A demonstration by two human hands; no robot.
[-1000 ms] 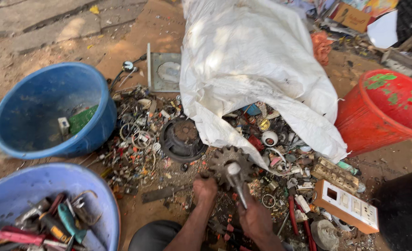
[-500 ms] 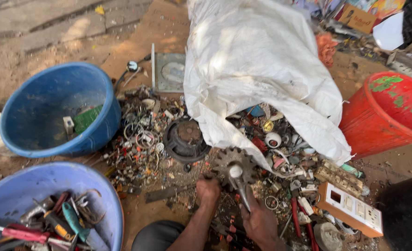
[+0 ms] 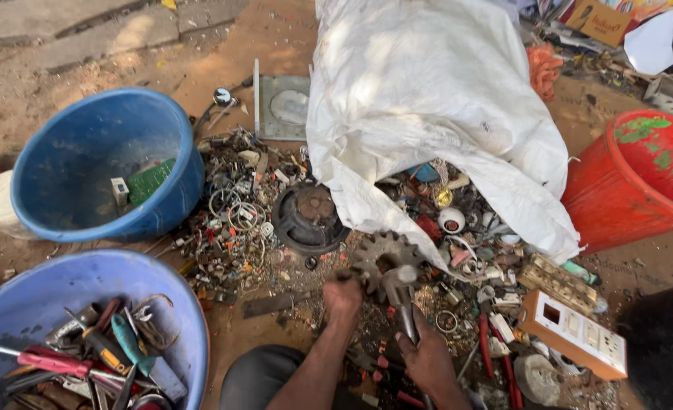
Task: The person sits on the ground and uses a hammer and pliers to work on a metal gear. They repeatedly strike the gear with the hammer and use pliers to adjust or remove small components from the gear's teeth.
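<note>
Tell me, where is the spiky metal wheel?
The gear lies low in the middle, just below the white sack, right of the round black speaker, by the left hand.

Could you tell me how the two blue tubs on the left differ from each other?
The upper blue tub is a deeper blue and nearly empty, holding a green circuit board and a small white part. The lower blue tub is paler and full of hand tools. Both are round, plastic and upright on the dirt.

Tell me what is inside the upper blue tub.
The upper blue tub holds a green circuit board and a small white block. Its near wall hides part of the bottom.
</note>
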